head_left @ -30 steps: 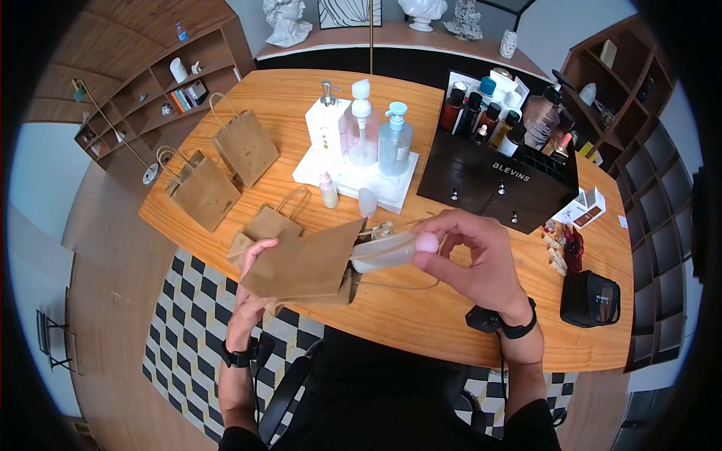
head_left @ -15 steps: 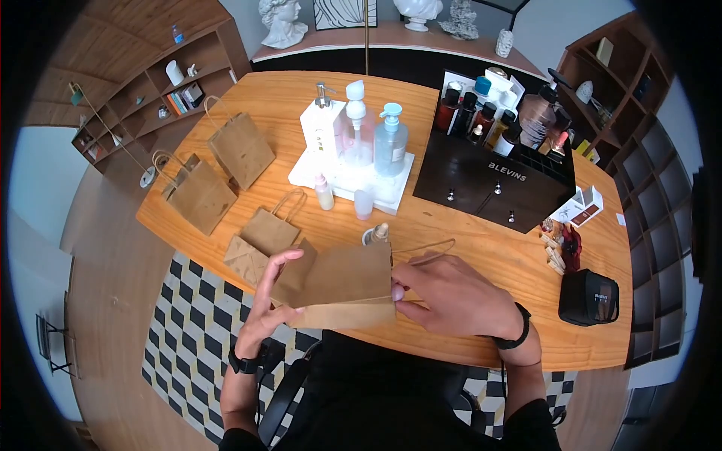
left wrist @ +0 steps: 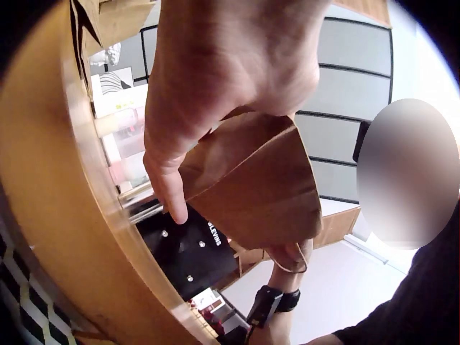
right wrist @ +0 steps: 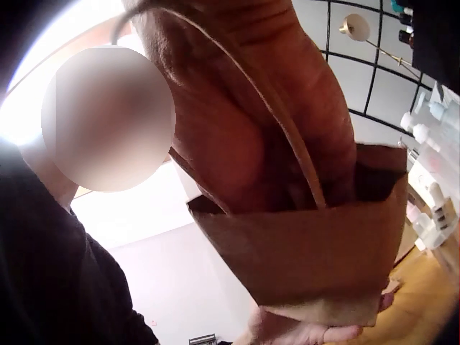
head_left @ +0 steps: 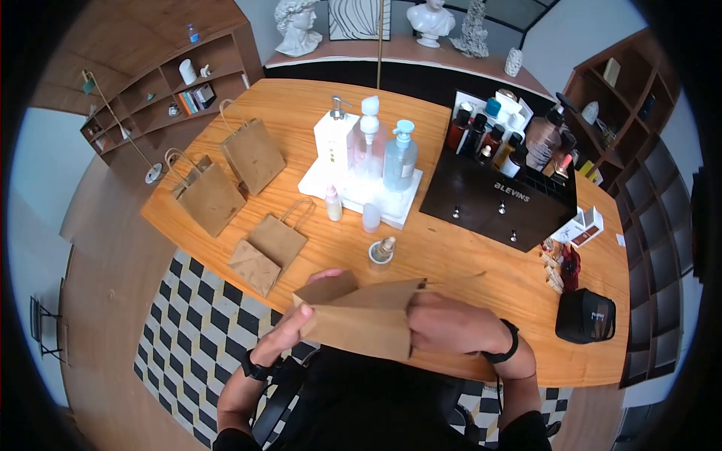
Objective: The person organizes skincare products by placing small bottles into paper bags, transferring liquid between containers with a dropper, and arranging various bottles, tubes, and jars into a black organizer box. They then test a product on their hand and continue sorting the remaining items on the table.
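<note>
A brown paper bag [head_left: 361, 327] lies tipped on its side above the table's front edge, its mouth to the right. My left hand [head_left: 286, 331] grips the bag at its bottom end, thumb on the near side. In the left wrist view, fingers and thumb straddle the base of the bag [left wrist: 266, 194]. My right hand [head_left: 447, 323] reaches into the bag's mouth, its fingers hidden inside. Seen from the right wrist, a twisted paper handle [right wrist: 280, 115] crosses over the right hand [right wrist: 259, 93]. I cannot tell whether the right fingers hold anything.
Several other paper bags [head_left: 278, 240] stand or lie at left. A dropper bottle [head_left: 387, 246] is in a small round dish [head_left: 380, 257]. Behind are a small bottle [head_left: 333, 204], pump bottles [head_left: 401, 158] on a white tray [head_left: 406, 210], and a black cosmetics organizer [head_left: 481, 199]; a black pouch [head_left: 585, 316] sits at right.
My right hand has pushed a translucent bottle with a pink round cap into the bag; the bottle is now hidden. The bag has shifted right and nearer, and the left hand has moved with it.
</note>
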Motion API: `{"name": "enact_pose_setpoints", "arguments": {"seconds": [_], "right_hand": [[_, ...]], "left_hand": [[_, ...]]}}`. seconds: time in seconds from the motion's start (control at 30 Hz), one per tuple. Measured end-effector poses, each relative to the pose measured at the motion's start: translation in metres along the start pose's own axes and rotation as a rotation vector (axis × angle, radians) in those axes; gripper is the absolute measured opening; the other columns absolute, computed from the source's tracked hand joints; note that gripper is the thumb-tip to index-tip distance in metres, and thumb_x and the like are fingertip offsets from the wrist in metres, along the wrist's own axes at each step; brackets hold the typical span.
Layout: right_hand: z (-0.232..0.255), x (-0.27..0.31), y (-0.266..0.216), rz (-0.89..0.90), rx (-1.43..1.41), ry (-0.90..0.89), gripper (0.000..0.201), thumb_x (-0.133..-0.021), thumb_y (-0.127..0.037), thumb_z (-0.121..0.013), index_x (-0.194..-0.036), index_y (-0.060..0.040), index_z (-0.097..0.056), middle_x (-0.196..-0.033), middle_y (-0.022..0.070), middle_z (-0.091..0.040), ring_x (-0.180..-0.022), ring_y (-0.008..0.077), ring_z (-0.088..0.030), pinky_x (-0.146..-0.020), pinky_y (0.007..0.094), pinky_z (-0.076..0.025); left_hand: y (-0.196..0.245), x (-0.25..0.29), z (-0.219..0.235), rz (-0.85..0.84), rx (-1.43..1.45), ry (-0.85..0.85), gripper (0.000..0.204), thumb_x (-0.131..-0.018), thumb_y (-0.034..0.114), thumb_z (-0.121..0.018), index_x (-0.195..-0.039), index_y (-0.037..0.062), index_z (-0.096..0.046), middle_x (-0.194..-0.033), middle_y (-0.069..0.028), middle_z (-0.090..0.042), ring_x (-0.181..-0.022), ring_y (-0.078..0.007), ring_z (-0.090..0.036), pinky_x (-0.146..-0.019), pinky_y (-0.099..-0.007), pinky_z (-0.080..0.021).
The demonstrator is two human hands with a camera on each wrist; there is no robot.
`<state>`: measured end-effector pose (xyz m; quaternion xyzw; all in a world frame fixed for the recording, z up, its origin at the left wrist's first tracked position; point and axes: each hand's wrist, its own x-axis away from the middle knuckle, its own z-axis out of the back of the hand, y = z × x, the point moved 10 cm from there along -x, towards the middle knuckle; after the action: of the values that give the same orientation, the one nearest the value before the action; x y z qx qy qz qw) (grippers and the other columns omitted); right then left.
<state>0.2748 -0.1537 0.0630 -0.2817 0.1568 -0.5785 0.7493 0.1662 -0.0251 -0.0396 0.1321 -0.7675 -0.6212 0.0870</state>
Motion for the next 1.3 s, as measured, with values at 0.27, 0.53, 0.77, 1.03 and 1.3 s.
{"name": "enact_pose_setpoints", "arguments": {"seconds": [0.27, 0.53, 0.77, 1.03, 1.3], "right_hand": [[-0.039, 0.014, 0.016, -0.021, -0.176, -0.12, 0.045, -0.103, -0.028, -0.061, -0.139, -0.0024, -0.057, -0.141, 0.0231, -0.062, -0.133, 0.0394, -0.056, -0.11, 0.0437, -0.048], [-0.037, -0.004, 0.001, -0.097, -0.268, -0.206, 0.044, -0.103, -0.025, -0.061, -0.139, -0.001, -0.057, -0.138, 0.024, -0.063, -0.127, 0.0399, -0.06, -0.107, 0.0447, -0.05], [-0.047, 0.007, 0.013, -0.08, -0.343, 0.016, 0.039, -0.103, -0.022, -0.061, -0.136, -0.0013, -0.061, -0.14, 0.0196, -0.064, -0.132, 0.0374, -0.057, -0.112, 0.0404, -0.047], [-0.053, 0.02, 0.008, 0.034, 0.064, -0.052, 0.034, -0.101, -0.015, -0.058, -0.129, 0.0019, -0.064, -0.136, 0.0209, -0.064, -0.131, 0.038, -0.057, -0.112, 0.0411, -0.047], [-0.023, 0.011, -0.021, 0.006, -0.077, -0.136, 0.027, -0.095, -0.006, -0.058, -0.118, 0.0062, -0.067, -0.129, 0.024, -0.063, -0.127, 0.0403, -0.058, -0.108, 0.0454, -0.05]], "left_hand": [[-0.006, 0.0, -0.013, 0.055, -0.043, -0.11, 0.105, -0.098, 0.081, -0.048, -0.164, 0.002, -0.031, -0.164, -0.0163, -0.037, -0.155, -0.0286, -0.035, -0.126, -0.0464, -0.029], [-0.012, 0.001, -0.013, 0.012, 0.076, -0.153, 0.101, -0.101, 0.079, -0.047, -0.165, 0.0031, -0.031, -0.166, -0.0161, -0.036, -0.156, -0.0289, -0.034, -0.126, -0.0468, -0.031], [-0.005, 0.002, -0.016, 0.063, 0.01, -0.146, 0.103, -0.099, 0.08, -0.049, -0.166, 0.0041, -0.03, -0.168, -0.0156, -0.033, -0.157, -0.0298, -0.032, -0.127, -0.0469, -0.029], [-0.016, 0.002, -0.015, 0.129, -0.001, -0.135, 0.1, -0.1, 0.077, -0.051, -0.167, 0.0055, -0.028, -0.168, -0.0156, -0.033, -0.157, -0.0295, -0.032, -0.127, -0.0456, -0.028], [-0.016, 0.0, -0.024, 0.103, 0.237, -0.167, 0.102, -0.1, 0.077, -0.05, -0.168, 0.0057, -0.023, -0.168, -0.0159, -0.033, -0.156, -0.028, -0.036, -0.126, -0.0458, -0.033]]}}
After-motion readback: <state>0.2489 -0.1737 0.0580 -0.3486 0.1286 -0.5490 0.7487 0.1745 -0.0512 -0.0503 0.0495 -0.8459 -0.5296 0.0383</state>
